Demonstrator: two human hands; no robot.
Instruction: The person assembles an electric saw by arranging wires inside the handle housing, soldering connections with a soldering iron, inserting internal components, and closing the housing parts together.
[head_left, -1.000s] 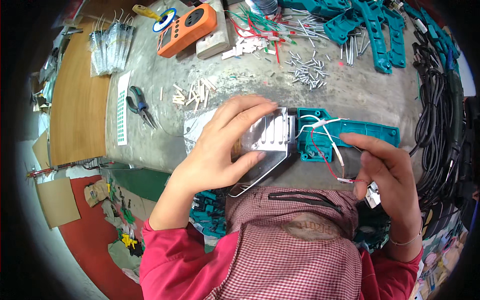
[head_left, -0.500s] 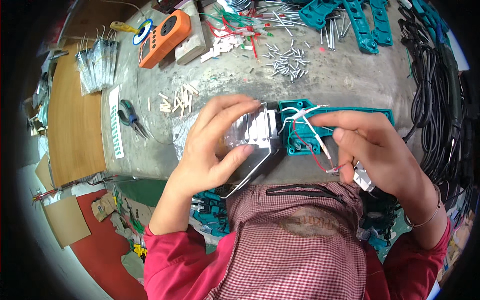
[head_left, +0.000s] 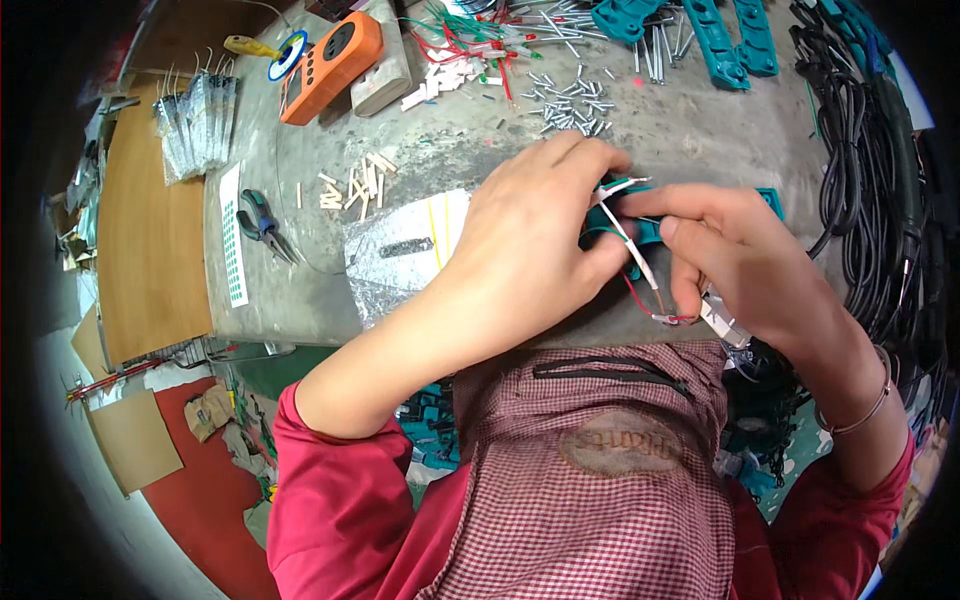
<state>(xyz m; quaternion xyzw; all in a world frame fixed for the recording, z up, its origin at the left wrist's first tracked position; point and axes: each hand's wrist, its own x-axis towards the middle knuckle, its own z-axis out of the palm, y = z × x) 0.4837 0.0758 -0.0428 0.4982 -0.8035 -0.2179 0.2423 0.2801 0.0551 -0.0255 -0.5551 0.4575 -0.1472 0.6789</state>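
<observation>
My left hand (head_left: 540,230) is curled over the left end of a teal tool housing (head_left: 768,200), thumb on the near side and fingers on the far side; its grip is partly hidden. Between my hands a white-sleeved wire (head_left: 628,245) slants down, and a thin red wire (head_left: 635,296) runs to a small joint by my right fingers. My right hand (head_left: 740,250) is closed, its index finger and thumb bent at the wires. A white block-shaped part (head_left: 722,320) shows under my right palm. The metal ribbed end piece is hidden behind my left hand.
Blue-handled pliers (head_left: 262,228) and small pale sleeves (head_left: 360,188) lie left, beside a clear plastic bag (head_left: 395,250). Screws (head_left: 570,105), an orange meter (head_left: 332,68) and more teal housings (head_left: 715,45) sit at the back. Black cables (head_left: 865,200) line the right edge.
My left hand has moved right, from the metal ribbed end piece onto the housing and wires, uncovering the plastic bag. My right hand has stayed near the wires, shifting slightly.
</observation>
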